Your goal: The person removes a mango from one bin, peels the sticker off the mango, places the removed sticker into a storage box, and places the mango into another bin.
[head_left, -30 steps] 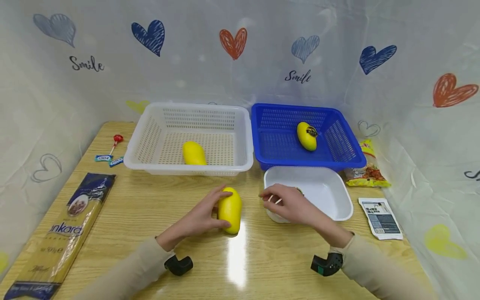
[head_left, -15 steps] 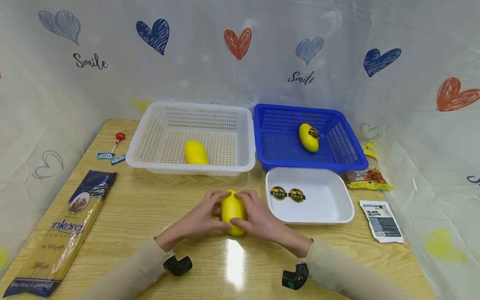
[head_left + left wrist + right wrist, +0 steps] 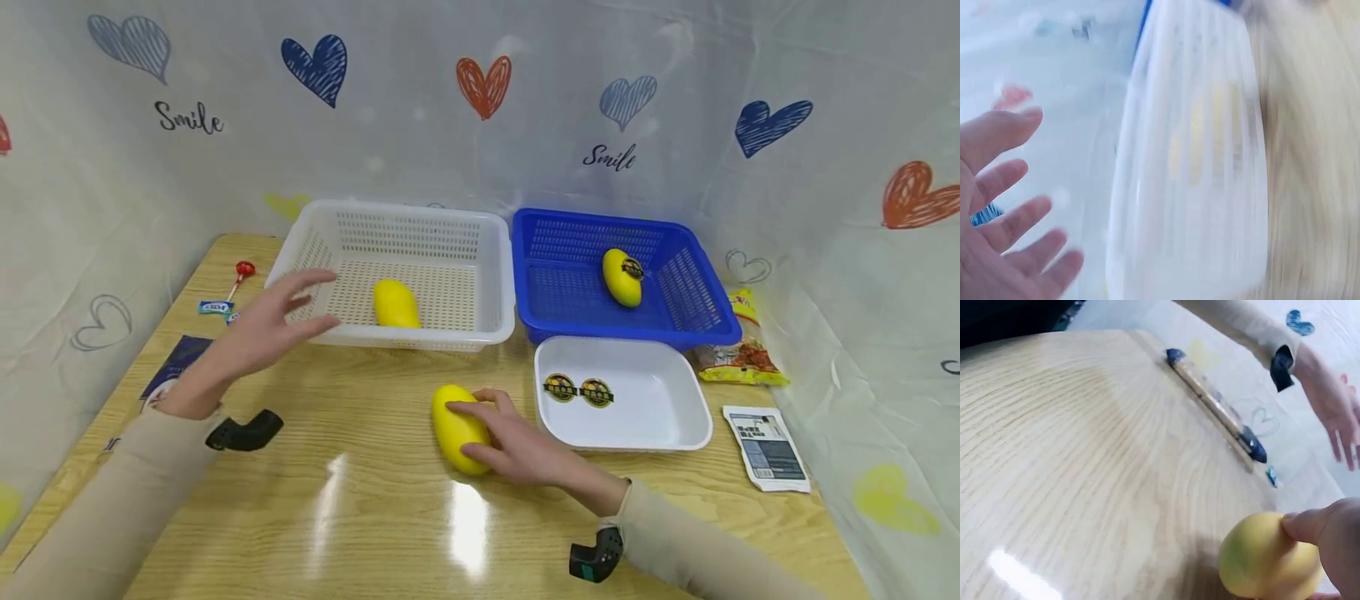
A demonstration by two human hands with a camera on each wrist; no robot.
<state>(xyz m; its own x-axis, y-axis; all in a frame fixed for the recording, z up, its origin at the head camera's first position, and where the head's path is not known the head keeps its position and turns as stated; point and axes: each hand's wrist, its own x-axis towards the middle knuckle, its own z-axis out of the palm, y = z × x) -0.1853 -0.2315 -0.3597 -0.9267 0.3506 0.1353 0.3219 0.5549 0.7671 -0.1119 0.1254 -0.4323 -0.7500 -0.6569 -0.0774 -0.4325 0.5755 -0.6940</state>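
Observation:
My right hand [image 3: 521, 446] holds a yellow mango [image 3: 450, 435] at the middle of the table, fingers over its right side. In the right wrist view, the thumb [image 3: 1310, 525] presses against the mango [image 3: 1250, 559], whose skin shows a greenish patch. My left hand [image 3: 255, 337] is raised beside the front left corner of the white basket [image 3: 450, 337], fingers spread and holding nothing. The left wrist view shows that hand [image 3: 1007, 237] with its fingers extended. Inside the white basket lies a plain mango [image 3: 396, 304]. Another mango [image 3: 618, 279], bearing a dark round sticker, lies in the blue basket [image 3: 630, 333].
A white tub [image 3: 652, 417] with two round stickers [image 3: 560, 387] stands right of the held mango. Further right are a yellow snack bag [image 3: 742, 358] and a white packet [image 3: 767, 450]. At left lie a lollipop [image 3: 242, 273], small wrapped sweets [image 3: 215, 307] and a pasta pack [image 3: 176, 362].
The right hand has left the tub and taken hold of the mango. The left hand has let go of it and moved up and left. The mango now tilts slightly left.

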